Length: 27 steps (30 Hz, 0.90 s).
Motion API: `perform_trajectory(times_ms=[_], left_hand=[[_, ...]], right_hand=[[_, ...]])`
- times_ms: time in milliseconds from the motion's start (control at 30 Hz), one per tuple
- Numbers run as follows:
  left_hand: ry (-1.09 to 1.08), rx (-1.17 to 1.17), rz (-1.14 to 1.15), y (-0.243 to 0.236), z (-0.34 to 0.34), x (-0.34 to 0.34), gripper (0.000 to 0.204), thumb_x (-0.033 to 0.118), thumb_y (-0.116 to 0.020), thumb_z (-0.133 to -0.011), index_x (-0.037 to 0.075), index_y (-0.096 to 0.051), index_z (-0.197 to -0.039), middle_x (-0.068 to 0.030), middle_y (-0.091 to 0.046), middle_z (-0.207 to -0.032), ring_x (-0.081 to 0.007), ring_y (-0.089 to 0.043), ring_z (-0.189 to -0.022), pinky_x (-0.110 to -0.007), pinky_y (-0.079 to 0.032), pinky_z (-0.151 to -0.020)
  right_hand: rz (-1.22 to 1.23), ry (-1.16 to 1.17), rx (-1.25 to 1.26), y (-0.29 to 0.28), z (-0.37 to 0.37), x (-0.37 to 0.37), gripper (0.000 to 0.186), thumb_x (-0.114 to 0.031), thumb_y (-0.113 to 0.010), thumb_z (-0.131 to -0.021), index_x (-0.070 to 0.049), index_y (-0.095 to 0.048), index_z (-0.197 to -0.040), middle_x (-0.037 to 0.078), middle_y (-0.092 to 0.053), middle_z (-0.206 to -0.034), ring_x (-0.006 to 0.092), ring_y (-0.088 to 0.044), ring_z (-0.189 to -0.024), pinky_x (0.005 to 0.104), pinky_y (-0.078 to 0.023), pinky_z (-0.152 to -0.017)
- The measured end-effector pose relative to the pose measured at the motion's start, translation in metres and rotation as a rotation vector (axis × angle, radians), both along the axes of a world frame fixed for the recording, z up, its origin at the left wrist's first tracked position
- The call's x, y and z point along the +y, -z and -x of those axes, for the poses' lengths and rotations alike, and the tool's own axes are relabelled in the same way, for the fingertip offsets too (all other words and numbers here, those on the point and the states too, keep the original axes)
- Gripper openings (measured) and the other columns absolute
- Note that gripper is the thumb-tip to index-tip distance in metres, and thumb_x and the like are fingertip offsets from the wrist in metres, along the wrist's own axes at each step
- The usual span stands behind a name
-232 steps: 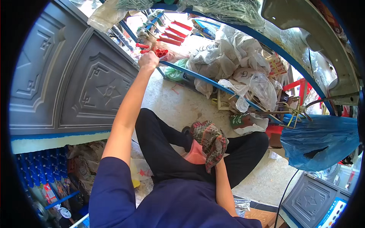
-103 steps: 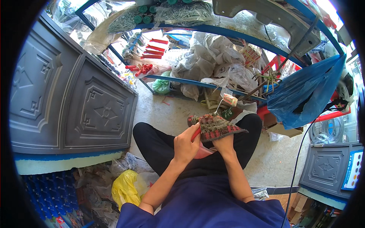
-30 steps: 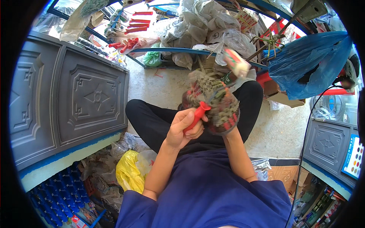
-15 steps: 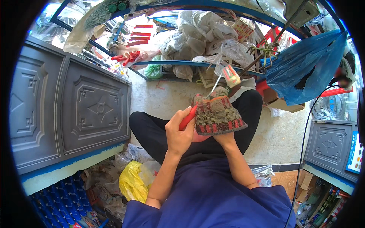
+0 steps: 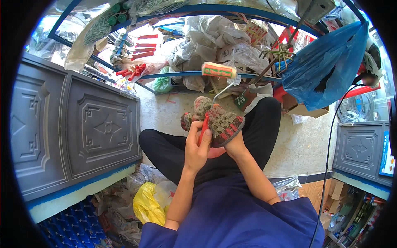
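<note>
My left hand (image 5: 196, 146) is closed on the red handle (image 5: 204, 128) of a paint roller, upright in front of me. Its bent wire rises to a pale roller head (image 5: 218, 69) with a printed wrapper, lying crosswise. A thick checked cloth (image 5: 224, 127) in olive, brown and red bunches around the wire beside the handle. Under it is my right hand (image 5: 234, 145), its fingers hidden by the fabric. Behind both hands a pink item (image 5: 216, 153) shows in my lap between my crossed, black-clad legs.
Ahead, a blue rack (image 5: 173, 74) bears bagged goods and red-handled rollers (image 5: 144, 45). A blue plastic bag (image 5: 318, 66) hangs at right, above cardboard (image 5: 308, 110). Grey panelled cabinets (image 5: 105, 128) flank me. A yellow bag (image 5: 144, 198) lies behind my left knee; a black cable crosses at right.
My left hand has come from the rack to my lap with a roller. Over the last half second the roller head has swung left and turned crosswise, and the cloth has shifted round the wire.
</note>
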State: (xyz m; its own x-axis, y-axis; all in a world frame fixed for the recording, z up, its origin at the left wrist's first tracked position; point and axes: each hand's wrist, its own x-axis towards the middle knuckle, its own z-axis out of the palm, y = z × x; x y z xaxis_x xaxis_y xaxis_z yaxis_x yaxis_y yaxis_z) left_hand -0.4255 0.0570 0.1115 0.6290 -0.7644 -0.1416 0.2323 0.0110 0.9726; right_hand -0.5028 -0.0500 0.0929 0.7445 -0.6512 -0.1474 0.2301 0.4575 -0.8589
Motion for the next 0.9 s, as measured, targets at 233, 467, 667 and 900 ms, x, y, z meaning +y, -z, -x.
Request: perform_trajectory(times_ms=[233,467,667,900], left_hand=[[0.082,-0.203,-0.102,0.005,-0.003,0.005,0.023,0.022,-0.059,-0.100,0.001,-0.055,-0.110,0.0000,-0.055,-0.067,-0.0045,-0.041,-0.058,-0.025,-0.032,-0.052],[0.044,-0.293,-0.145,0.006,0.016,0.013,0.028,0.022,-0.059,-0.101,-0.001,-0.054,-0.116,-0.0057,-0.064,-0.077,-0.0085,-0.053,-0.065,-0.026,-0.042,-0.059],[0.172,0.227,0.050,0.008,0.015,0.021,0.029,0.029,-0.049,-0.106,0.003,-0.051,-0.119,0.0022,-0.049,-0.068,-0.0028,-0.036,-0.049,-0.022,-0.028,-0.046],[0.366,1.102,0.311,0.002,0.003,0.021,0.036,0.034,-0.038,-0.108,0.003,-0.052,-0.115,0.0054,-0.034,-0.062,-0.0018,-0.023,-0.040,-0.020,-0.022,-0.041]], right_hand=[[-0.154,0.077,-0.051,0.015,0.006,-0.015,0.035,-0.010,-0.066,-0.094,-0.001,-0.056,-0.127,0.009,-0.067,-0.115,0.0172,-0.066,-0.102,0.0318,-0.055,-0.087],[-0.370,0.363,-0.150,0.013,0.016,-0.034,0.029,-0.006,-0.060,-0.096,-0.002,-0.056,-0.124,0.008,-0.064,-0.117,0.0191,-0.063,-0.106,0.0366,-0.054,-0.090],[-0.225,0.366,-0.223,0.017,0.016,-0.037,0.032,-0.004,-0.061,-0.094,-0.003,-0.055,-0.126,0.009,-0.063,-0.122,0.0201,-0.062,-0.110,0.0367,-0.053,-0.093],[0.796,0.064,0.210,0.040,0.015,-0.028,0.037,-0.015,-0.068,-0.088,-0.007,-0.063,-0.124,0.009,-0.065,-0.126,0.0260,-0.059,-0.119,0.0389,-0.046,-0.101]])
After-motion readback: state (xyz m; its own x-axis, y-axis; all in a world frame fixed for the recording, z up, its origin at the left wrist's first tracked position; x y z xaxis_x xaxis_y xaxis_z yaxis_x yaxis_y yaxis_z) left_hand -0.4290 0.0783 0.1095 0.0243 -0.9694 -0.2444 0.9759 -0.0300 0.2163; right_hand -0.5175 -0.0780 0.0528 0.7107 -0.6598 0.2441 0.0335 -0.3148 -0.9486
